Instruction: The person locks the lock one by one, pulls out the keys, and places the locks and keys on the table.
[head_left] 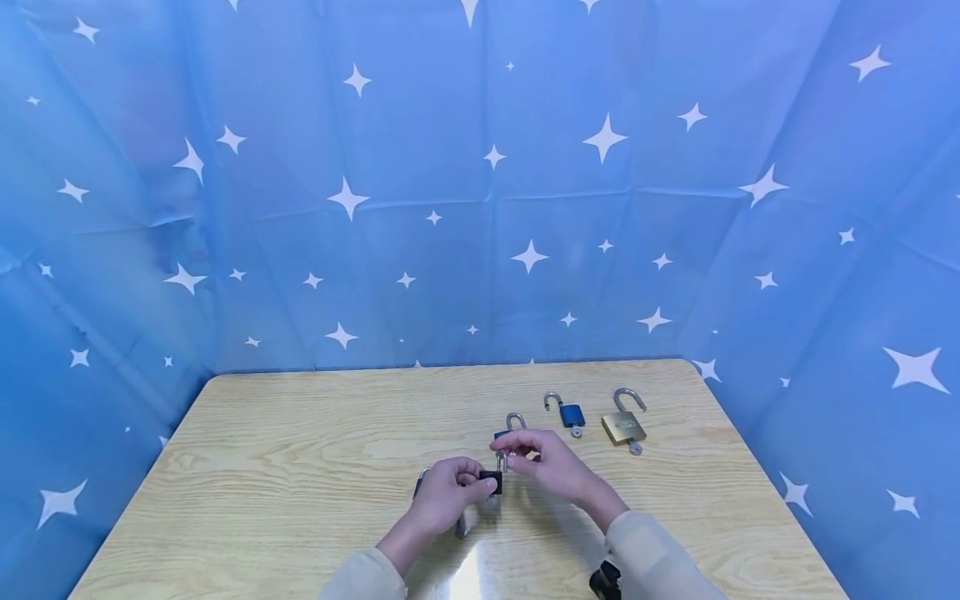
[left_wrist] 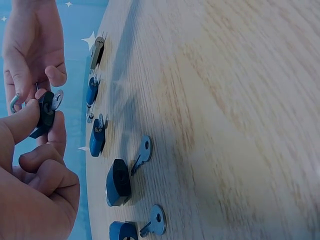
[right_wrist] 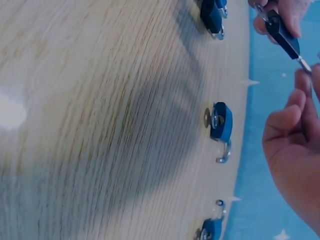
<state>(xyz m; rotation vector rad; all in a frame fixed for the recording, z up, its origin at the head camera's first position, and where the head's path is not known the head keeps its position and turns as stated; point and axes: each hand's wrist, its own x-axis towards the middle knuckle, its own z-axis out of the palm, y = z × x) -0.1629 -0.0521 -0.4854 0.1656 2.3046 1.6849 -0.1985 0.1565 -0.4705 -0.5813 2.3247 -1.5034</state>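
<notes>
My left hand [head_left: 446,496] pinches the body of a small black padlock [head_left: 491,481] between thumb and fingers, held above the table. A key [left_wrist: 58,100] sticks out of the padlock's keyhole end. Its silver shackle [head_left: 502,461] stands up from the body, with the hooked end showing in the left wrist view. My right hand [head_left: 555,467] pinches the shackle with thumb and forefinger; the exact contact is partly hidden. Just behind the right fingers is a blue padlock [head_left: 515,422], partly covered, its shackle visible. A dark padlock [left_wrist: 118,183] lies near the left hand, mostly hidden in the head view.
Farther right on the wooden table [head_left: 300,442] lie another blue padlock [head_left: 572,415] and a brass padlock [head_left: 624,427], both with raised shackles and keys inserted. Loose keys [left_wrist: 156,220] rest beside the nearer padlocks. A blue starred curtain [head_left: 420,250] surrounds the table.
</notes>
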